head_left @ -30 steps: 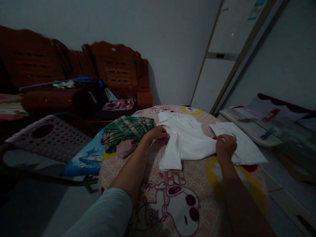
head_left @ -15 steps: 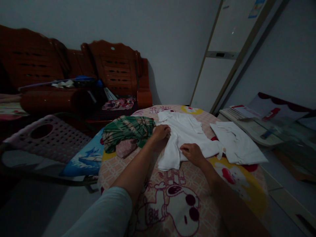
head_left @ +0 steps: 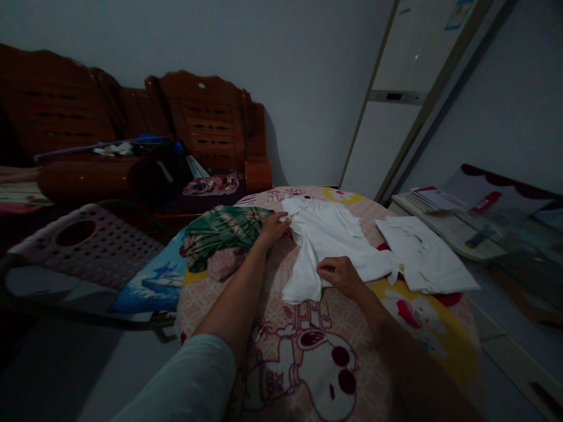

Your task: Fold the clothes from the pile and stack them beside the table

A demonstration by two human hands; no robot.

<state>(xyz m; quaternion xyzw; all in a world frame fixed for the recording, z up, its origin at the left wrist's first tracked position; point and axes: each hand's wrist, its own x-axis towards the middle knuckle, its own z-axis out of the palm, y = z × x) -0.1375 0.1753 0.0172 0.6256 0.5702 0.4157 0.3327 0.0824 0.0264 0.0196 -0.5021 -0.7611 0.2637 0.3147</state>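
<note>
A white long-sleeved shirt (head_left: 338, 237) lies spread on the round table, one sleeve (head_left: 303, 284) folded down toward me. At the shirt's left edge, near the shoulder, is my left hand (head_left: 273, 228); its fingers are stretched out and somewhat apart, the tips touching the cloth. My right hand (head_left: 342, 275) is over the lower middle of the shirt, thumb and fingers pinched together on the fabric beside the folded sleeve. Left of my left hand sits a crumpled green plaid garment (head_left: 224, 231) with a pink patterned cloth bundle (head_left: 225, 264) against it.
A folded white garment (head_left: 426, 255) lies at the table's right side. The table wears a cartoon-print cloth (head_left: 272, 328). To the left stand a woven chair (head_left: 101, 240) with a blue cushion (head_left: 153, 281) and a wooden sofa (head_left: 206, 123). A glass-topped stand (head_left: 497, 231) is at right.
My left hand has moved left and slightly away from me, from the folded sleeve to the shirt's edge, and its fingers have opened. The sleeve's upper part has shifted slightly; my right hand barely moved.
</note>
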